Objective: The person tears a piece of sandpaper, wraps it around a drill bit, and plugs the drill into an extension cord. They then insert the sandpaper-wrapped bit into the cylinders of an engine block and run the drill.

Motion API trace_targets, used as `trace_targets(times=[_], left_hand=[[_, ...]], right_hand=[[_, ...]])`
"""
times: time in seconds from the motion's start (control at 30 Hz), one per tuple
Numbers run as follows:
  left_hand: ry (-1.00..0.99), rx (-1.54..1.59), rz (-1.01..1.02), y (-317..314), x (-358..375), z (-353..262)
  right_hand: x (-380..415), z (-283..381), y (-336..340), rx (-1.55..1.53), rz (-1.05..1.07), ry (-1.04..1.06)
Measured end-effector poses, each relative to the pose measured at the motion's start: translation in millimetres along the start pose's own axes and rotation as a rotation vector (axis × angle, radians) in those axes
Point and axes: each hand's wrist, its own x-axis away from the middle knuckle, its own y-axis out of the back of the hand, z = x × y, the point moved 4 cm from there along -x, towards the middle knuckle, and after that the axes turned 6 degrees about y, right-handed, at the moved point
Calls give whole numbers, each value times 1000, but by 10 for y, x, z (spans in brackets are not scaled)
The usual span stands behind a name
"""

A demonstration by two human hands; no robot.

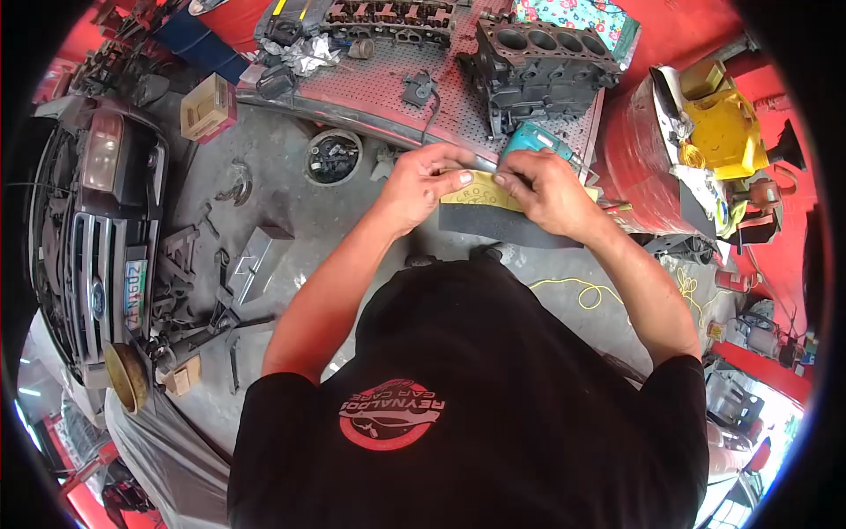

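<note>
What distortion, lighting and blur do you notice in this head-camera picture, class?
Head view: strong fisheye, with a black circular rim and the workbench edge bowed; daylight is bright and even, with glare at the lower corners; the left hand and right hand on the yellow sheet look sharp, while the car front at the edge is stretched.

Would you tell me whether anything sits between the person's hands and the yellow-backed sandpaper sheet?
Nothing visible does. The left hand and the right hand both already grip the sandpaper sheet directly, fingers on its top edge, above the workshop floor.
</note>
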Motion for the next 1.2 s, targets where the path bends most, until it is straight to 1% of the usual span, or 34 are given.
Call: trace_targets(times=[0.07,0.1,0.17,0.2,0.27,0.33,0.43,0.53,0.67,0.77,0.8,0.83,0.87,0.9,0.93,1.0,1.03,1.1,1.13,1.2], left_hand=[[49,322,-43,-57,97,28],[42,270,-95,21,144,20],[4,222,-187,-42,145,132],[-9,143,-237,-48,187,129],[-59,97,-254,-190,105,114],[-56,-20,-296,-248,181,-1],[-33,0,-284,-264,218,11],[-40,16,-341,-262,183,120],[31,457,-153,-250,81,344],[46,411,-159,-280,140,177],[13,227,-173,-251,125,180],[8,128,-194,-242,134,195],[1,30,-213,-245,149,203],[-10,-68,-231,-257,161,163],[-51,-84,-241,-294,175,130],[-38,151,-185,-312,165,208],[-32,267,-162,-303,167,247],[73,459,-95,-295,140,314],[130,553,-55,-306,136,345],[172,369,-33,-288,179,366]], right_hand=[[64,7,28,-78,34,-93],[24,2,-52,-90,53,-107],[61,-55,-101,-62,126,-147],[65,-12,-165,-88,94,-102],[58,-5,-159,-79,33,-8],[101,-68,-247,-124,2,-19],[127,-41,-275,-171,7,-42],[115,-33,-310,-143,14,-70],[178,-36,-304,-150,71,-172],[193,-23,-278,-69,26,-101],[179,13,-281,-58,28,-74],[166,68,-274,-42,30,-50],[153,110,-269,-23,32,-27],[138,109,-295,-54,25,-49],[136,100,-351,-87,19,-72],[137,116,-379,-180,38,-134],[144,126,-392,-191,23,-131],[166,143,-447,-215,-13,-122],[204,125,-494,-199,2,-148],[254,38,-542,-155,22,-200]])
